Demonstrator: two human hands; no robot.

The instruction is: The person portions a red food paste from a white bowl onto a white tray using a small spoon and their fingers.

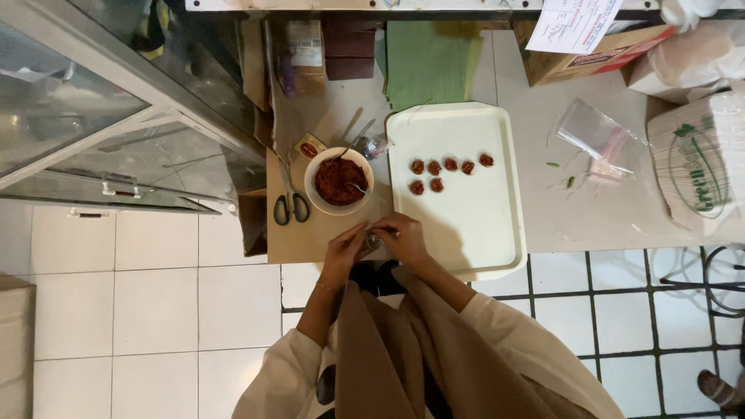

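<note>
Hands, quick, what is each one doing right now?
Left hand: fingers pinched on a small shiny object between both hands.
Right hand: fingers curled onto the same object.

Between my left hand (347, 247) and right hand (402, 239), at the table's (326, 124) near edge, I pinch something small and greyish; my fingers cover most of it and I can't tell what it is. The spoon (358, 188) in the bowl (313, 180) is half buried in red paste. The cardboard box (590, 58) at the far edge is partly hidden under a paper sheet (574, 23) that the frame's top cuts off. Someone's foot (722, 388) is cut off at the lower right corner.
</note>
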